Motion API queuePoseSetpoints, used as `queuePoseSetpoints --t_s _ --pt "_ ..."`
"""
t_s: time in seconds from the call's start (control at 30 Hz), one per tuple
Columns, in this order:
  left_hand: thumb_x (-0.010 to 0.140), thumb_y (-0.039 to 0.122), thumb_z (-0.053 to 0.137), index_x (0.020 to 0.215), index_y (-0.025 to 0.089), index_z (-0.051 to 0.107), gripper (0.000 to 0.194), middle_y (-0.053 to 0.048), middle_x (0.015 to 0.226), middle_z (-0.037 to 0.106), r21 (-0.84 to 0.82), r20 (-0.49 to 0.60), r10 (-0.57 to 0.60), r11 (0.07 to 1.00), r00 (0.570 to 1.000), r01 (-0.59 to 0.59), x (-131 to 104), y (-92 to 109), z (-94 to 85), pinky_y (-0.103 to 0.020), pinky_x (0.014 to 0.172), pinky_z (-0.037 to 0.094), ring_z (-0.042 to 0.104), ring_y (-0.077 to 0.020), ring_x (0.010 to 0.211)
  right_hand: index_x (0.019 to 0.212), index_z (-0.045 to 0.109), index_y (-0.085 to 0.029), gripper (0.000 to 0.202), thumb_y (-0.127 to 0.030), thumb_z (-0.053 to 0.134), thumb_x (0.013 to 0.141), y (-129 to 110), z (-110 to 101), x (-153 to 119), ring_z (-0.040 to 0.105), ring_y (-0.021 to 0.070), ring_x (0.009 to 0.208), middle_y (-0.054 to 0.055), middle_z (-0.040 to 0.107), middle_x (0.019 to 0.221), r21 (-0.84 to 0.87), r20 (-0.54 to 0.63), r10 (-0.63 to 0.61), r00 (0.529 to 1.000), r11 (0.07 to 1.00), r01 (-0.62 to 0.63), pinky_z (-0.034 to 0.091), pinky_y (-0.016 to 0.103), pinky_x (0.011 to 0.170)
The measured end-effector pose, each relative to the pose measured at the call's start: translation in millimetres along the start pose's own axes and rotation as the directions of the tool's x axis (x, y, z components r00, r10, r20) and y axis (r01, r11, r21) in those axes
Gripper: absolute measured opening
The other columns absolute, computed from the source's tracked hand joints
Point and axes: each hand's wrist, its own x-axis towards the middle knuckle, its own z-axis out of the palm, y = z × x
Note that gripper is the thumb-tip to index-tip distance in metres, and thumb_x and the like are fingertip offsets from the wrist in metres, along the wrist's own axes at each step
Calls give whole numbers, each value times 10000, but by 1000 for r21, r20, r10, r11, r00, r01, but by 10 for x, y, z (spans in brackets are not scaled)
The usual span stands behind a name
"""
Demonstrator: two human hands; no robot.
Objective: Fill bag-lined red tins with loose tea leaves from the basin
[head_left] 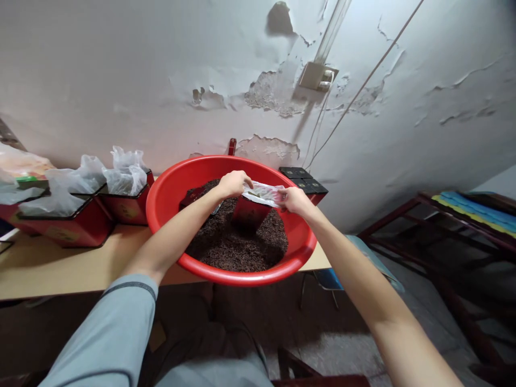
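Over red basin (pixel 301 257), hands gripping plastic liner (pixel 264 193)

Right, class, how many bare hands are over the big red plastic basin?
2: the left hand at the left edge of the white plastic liner, the right hand at its right edge.

Red basin (pixel 185 270), dark brown grains (pixel 237 250), grey sleeve (pixel 108 328).
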Motion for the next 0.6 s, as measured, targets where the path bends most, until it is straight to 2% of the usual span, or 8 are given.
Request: queuePoseSetpoints --t_s 0.07,0.17,0.23,0.3,0.37,0.47,0.53,0.6 --pt "862 56 573 1325 297 753 552 -38 1416 675 52 40 -6 999 999 4 -13 21 3 -285 964 534 659 -262 1262 1279 756 -98 439 -111 715 842 8 -30 21 719 198 623 91 774 789 -3 31 22 999 1000 -22 522 231 551" --pt "837 87 612 1491 262 625 677 -92 1448 640 101 67 5 995 998 -12 61 64 -29 -303 968 549 646 -295 1285 1440 651 -135 681 -73 771 773 -30 -111 51 730 192 644 110 796 995 15 70 24 997 1000 -25 514 213 494" --pt "788 75 638 1461 186 647 683 -125 1424 654 92 116 33 995 993 -44 160 82 -81 -279 976 545 658 -289 1266 1541 543 -162 842 -44 776 740 -62 -166 81 735 204 648 110 794 1041 89 162 40 986 995 -55 522 220 458" --pt "741 61 647 1392 115 688 655 -141 1335 710 62 217 28 997 976 -42 268 86 -137 -254 965 546 689 -277 1203 1554 512 -177 912 -37 799 700 -70 -194 132 737 216 652 104 794 1031 148 245 44 969 986 -82 540 231 449" --pt "702 65 644 1397 104 675 696 -136 1282 741 3 350 -13 1000 937 12 361 78 -165 -261 892 583 714 -279 1133 1531 521 -187 922 -33 812 670 -40 -182 210 742 219 678 98 793 1038 192 293 37 956 977 -96 563 235 468" --pt "644 69 631 1485 128 586 844 -144 1351 709 -123 486 -70 981 871 147 443 54 -117 -269 739 626 725 -282 1080 1496 530 -176 889 -58 822 664 54 -102 351 749 224 756 111 780 1105 225 332 17 943 970 -97 581 236 493" --pt "608 53 625 1464 111 592 859 -164 1327 713 -178 493 -83 965 866 193 468 33 -41 -276 697 633 730 -286 1049 1434 579 -170 849 -88 853 635 114 -37 433 746 229 796 125 767 1155 226 317 -30 948 973 -45 587 235 510" --pt "581 45 640 1389 97 647 810 -168 1226 747 -249 442 -90 944 893 218 480 3 36 -299 690 637 738 -297 992 1391 611 -169 825 -105 868 610 153 16 486 741 234 811 133 757 1179 255 302 -98 948 967 19 596 247 532"
